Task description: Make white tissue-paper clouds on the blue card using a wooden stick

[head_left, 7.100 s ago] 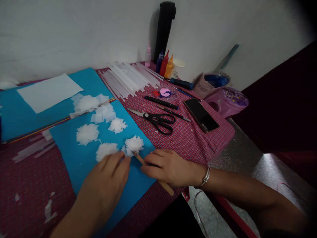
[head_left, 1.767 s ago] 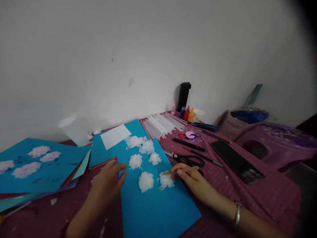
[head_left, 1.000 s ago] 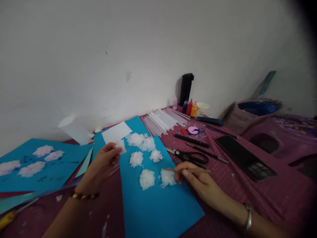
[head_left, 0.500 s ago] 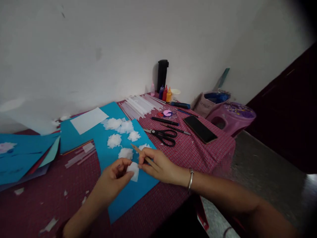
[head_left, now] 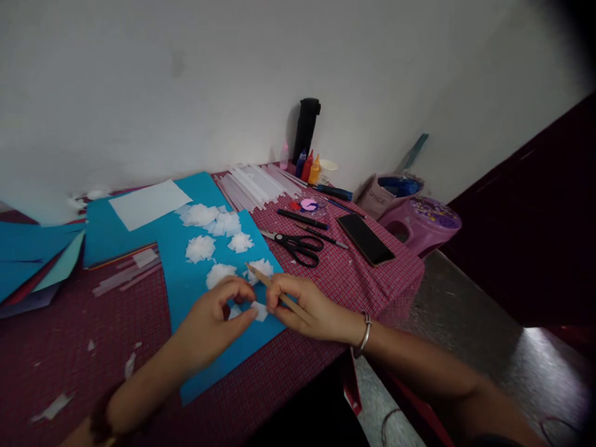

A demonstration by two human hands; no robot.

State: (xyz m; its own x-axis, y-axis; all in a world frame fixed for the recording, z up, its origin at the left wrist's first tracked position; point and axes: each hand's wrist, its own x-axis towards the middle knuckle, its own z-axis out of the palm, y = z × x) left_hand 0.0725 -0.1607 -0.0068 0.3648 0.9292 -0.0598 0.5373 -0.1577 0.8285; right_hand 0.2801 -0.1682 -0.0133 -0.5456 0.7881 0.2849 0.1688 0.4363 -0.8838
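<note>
My left hand (head_left: 216, 323) is closed in a pinch on a small white paper piece (head_left: 261, 312). The fingers of my right hand (head_left: 314, 310) wrap round a wood-coloured pencil (head_left: 259, 275), its tip pointing up and left, and they are close to the same paper piece. Under both hands lies a blue sheet (head_left: 174, 279). Ruffled white paper clusters, such as one paper cluster (head_left: 200, 248) on the left and another paper cluster (head_left: 241, 242) near the edge, sit on the sheet. My right fingertips partly hide the paper's right side.
Black-handled scissors (head_left: 298, 245), pens (head_left: 302, 219) and a phone (head_left: 365, 239) lie to the right. White paper strips (head_left: 256, 186), small paint bottles (head_left: 307, 166) and a black bottle (head_left: 306, 130) stand farther back. A pink stool (head_left: 421, 223) is beyond the table edge.
The view has shifted, so the table items appear farther left and slightly higher. My hands still hold the paper piece and the pencil; the paper now appears tilted differently.
</note>
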